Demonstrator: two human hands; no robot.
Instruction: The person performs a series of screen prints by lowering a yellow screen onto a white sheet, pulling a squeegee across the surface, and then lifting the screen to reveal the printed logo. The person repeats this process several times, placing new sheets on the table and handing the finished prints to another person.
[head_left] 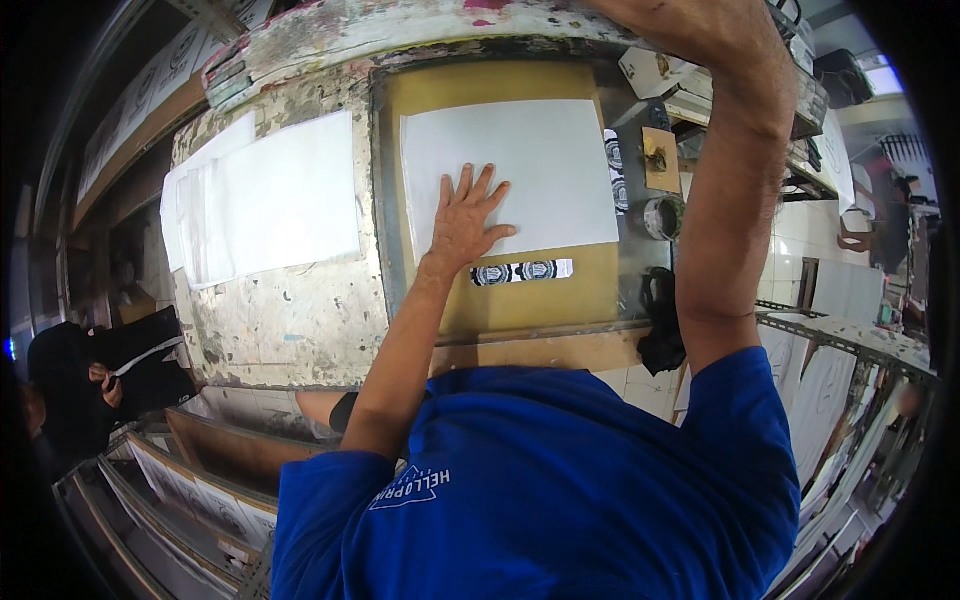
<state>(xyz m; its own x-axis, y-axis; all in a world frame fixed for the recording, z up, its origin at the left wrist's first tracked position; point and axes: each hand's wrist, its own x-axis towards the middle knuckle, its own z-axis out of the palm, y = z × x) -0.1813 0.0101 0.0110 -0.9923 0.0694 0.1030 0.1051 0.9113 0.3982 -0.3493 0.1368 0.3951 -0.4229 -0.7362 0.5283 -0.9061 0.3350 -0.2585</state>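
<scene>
My left hand [468, 215] lies flat with its fingers spread on a large white sheet [550, 170]. That sheet rests on a yellowish-brown board [440, 310]. Below its near edge is a short white strip with round black prints [522, 272]; a similar printed strip [614, 175] stands along the right edge. My right arm [735, 180] reaches up and bends leftward at the top. Only part of my right hand [655, 12] shows at the upper edge, its fingers cut off from view.
Overlapping white sheets [280, 200] lie on the paint-spotted table [290, 330] to the left. At right are a cardboard piece [661, 175], a stained jar [662, 217] and a black cloth [660, 325]. Another person [75, 385] in dark clothing is at far left, near wooden racks [215, 450].
</scene>
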